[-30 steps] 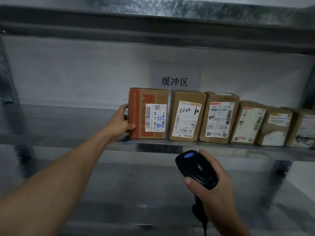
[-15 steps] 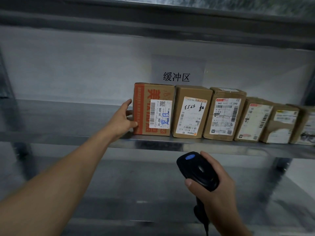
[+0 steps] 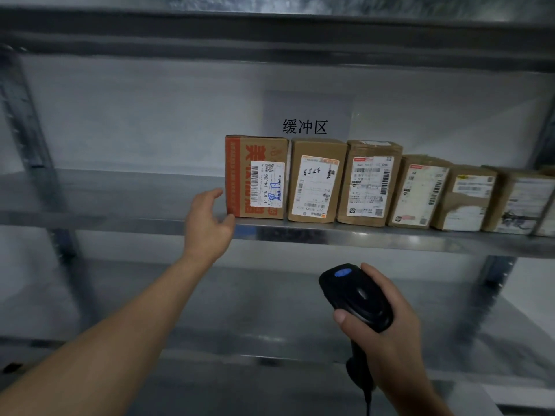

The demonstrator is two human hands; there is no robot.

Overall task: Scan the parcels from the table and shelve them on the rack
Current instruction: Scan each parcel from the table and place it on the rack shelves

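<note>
A cardboard parcel with an orange printed side (image 3: 255, 177) stands upright on the metal rack shelf (image 3: 120, 202), at the left end of a row of several brown parcels (image 3: 372, 183) with white labels facing me. My left hand (image 3: 208, 220) hovers just left of that parcel with relaxed fingers; only the thumb tip is near its lower corner, and it holds nothing. Lower right, my right hand (image 3: 387, 331) grips a black handheld barcode scanner (image 3: 356, 295) with a blue button on top, below the shelf edge.
A white sign with black characters (image 3: 304, 127) hangs on the wall behind the row. The shelf stretches bare to the left of the parcels. Another shelf (image 3: 270, 28) runs overhead and a lower one (image 3: 240, 319) lies beneath. A slotted upright (image 3: 27, 136) stands at left.
My left hand has let go of the orange-sided parcel and drawn back a little to the left. The parcel stays upright against the row. My right hand keeps holding the scanner.
</note>
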